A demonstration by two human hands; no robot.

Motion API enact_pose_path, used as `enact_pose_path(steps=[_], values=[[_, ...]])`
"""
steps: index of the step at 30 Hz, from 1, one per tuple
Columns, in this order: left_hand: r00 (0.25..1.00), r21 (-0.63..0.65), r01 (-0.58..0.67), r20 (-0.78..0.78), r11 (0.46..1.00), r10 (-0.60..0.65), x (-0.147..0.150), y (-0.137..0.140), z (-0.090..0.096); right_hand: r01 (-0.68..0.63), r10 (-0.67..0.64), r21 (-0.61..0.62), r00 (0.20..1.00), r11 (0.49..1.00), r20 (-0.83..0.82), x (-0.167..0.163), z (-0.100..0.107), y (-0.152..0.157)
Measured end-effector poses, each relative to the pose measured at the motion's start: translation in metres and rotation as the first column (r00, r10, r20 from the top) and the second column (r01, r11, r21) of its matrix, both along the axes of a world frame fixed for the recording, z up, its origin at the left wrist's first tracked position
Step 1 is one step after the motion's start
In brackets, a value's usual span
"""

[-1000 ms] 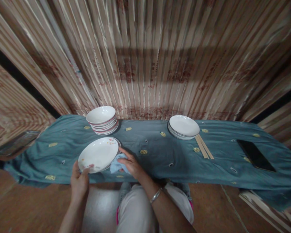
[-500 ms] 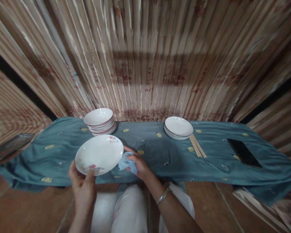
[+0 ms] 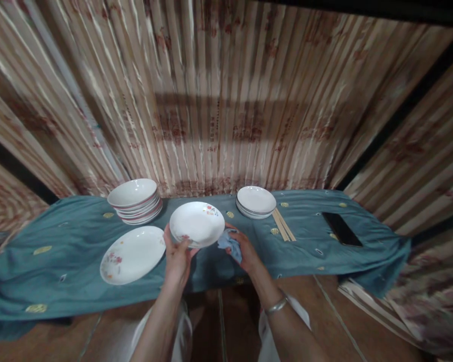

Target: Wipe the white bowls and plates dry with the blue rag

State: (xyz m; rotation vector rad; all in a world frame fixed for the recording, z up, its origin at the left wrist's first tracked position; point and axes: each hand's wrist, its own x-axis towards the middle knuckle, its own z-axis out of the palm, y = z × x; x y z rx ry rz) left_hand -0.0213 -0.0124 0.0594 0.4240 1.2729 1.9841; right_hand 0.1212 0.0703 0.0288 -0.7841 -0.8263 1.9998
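Note:
My left hand (image 3: 178, 259) is closed on the near-left rim of a white plate (image 3: 196, 224) with small flowers, tilted slightly towards me above the table. A crumpled light blue cloth (image 3: 231, 245) is bunched in my right hand (image 3: 244, 249), close to the plate's right rim. Whether the right fingertips touch the plate's underside is hidden. To the left, a larger oval plate (image 3: 133, 255) with a flower pattern lies on the teal tablecloth (image 3: 79, 281). Behind it stands a stack of white bowls (image 3: 134, 193) with reddish rims.
At the back right is a stack of white plates (image 3: 256, 200), with wooden chopsticks (image 3: 284, 225) beside it. A dark phone (image 3: 342, 229) lies further right. A pleated curtain (image 3: 219, 100) hangs directly behind the table.
My left hand has carried the plate to the right, and the oval plate now shows fully on the table. My right hand keeps the cloth beside the rim. The view has shifted right.

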Motion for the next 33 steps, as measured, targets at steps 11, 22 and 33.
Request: enact_pose_path(steps=[11,22,33], values=[[0.975,-0.117,0.223,0.051,0.968,-0.218,-0.004,0.011,-0.05,0.344,-0.541,0.454,0.72,0.822,0.435,0.029,-0.025,0.03],[0.94,-0.162,0.34,0.059,0.926,-0.335,0.01,0.003,-0.053,-0.566,-0.557,0.686,0.419,0.457,0.717,0.018,-0.036,0.0],[0.954,-0.235,0.299,0.037,0.925,-0.298,0.003,0.012,-0.063,-0.694,-0.624,0.604,0.282,0.392,0.729,0.015,-0.038,0.011]])
